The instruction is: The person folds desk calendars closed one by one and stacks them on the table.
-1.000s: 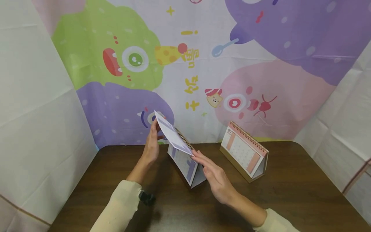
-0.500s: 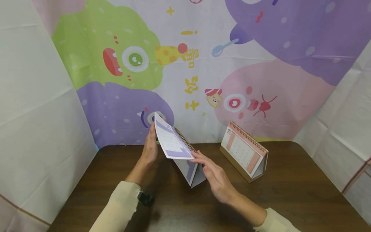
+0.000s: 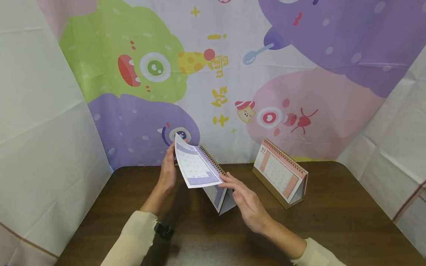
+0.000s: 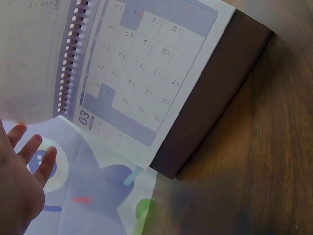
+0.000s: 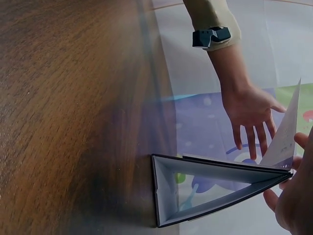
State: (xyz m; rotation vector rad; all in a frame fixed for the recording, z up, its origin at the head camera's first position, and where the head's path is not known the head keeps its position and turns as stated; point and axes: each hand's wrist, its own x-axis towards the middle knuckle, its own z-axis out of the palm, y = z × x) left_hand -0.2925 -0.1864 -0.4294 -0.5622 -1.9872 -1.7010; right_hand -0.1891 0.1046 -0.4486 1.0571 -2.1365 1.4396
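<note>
Person's L hand, fingers straight & spread, just behind lifted page of purple spiral desk cal.; can't tell if it touches. R hand lays extended fingers at near end of coil spine; can't tell if thumb pinches. Purple cal. stands mid-table, pg "03" exposed under the lifted one. Pink cal., pg "07", stands to its right, apart. Cartoon-print cloth hangs behind.

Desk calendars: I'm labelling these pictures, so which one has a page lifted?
The purple calendar: one page stands lifted off the rest, while the pink calendar has none raised.
</note>
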